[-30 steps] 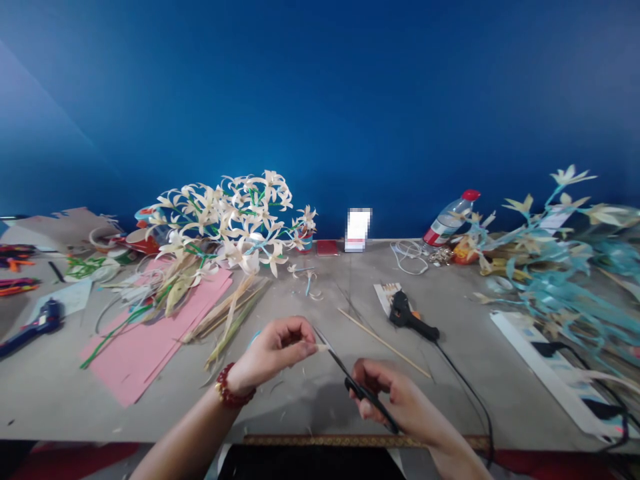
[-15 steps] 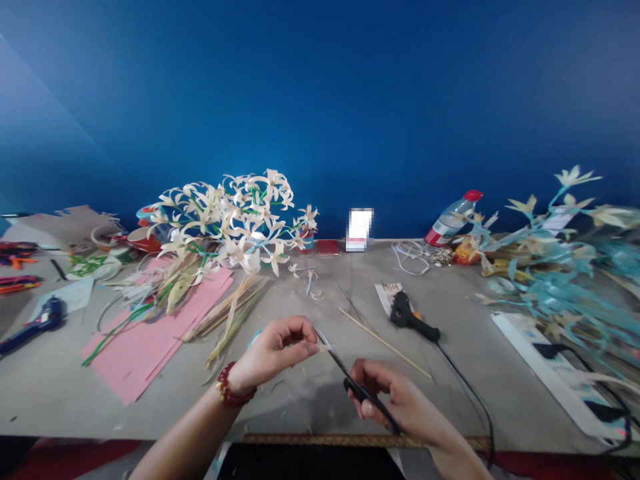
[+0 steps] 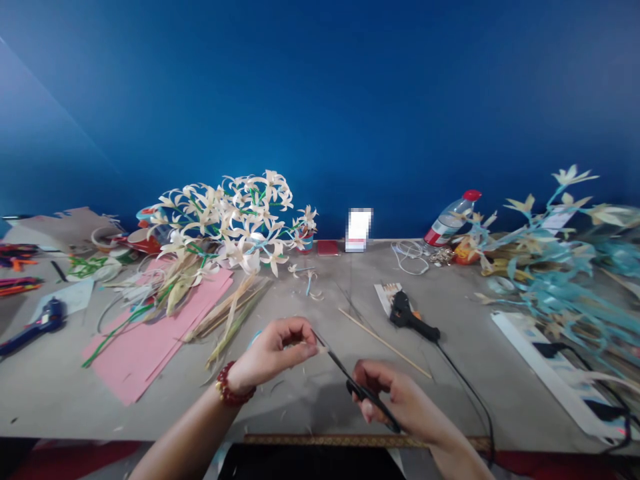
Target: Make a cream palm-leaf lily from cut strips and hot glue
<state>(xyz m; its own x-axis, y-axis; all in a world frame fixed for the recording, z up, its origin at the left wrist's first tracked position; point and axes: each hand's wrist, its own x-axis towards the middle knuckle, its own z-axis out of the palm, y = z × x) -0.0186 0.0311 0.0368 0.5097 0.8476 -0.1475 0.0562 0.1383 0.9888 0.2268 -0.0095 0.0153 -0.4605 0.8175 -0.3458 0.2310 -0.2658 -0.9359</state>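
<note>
My left hand (image 3: 284,347), with a red bead bracelet at the wrist, pinches a small pale strip (image 3: 322,349) between thumb and fingertips. Most of the strip is hidden by the fingers. My right hand (image 3: 387,393) is wrapped round the black handles of a pair of scissors (image 3: 345,371). The blades point up and left and lie against the strip beside my left fingertips; they look nearly closed. Beyond my hands, a thin wooden stick (image 3: 385,342) rests on the table (image 3: 310,407).
Cream flowers (image 3: 235,223) stand behind pink paper (image 3: 135,363) and dried husk strips (image 3: 235,320). A black glue gun (image 3: 413,319) trails its cord rightward near a white power strip (image 3: 540,373). A blue glue gun (image 3: 40,323), a bottle (image 3: 450,219) and blue-stemmed flowers (image 3: 565,267) lie farther out.
The scissor blades have come closer together at the pale strip, and the scissors have shifted slightly. My left hand has stayed almost still.
</note>
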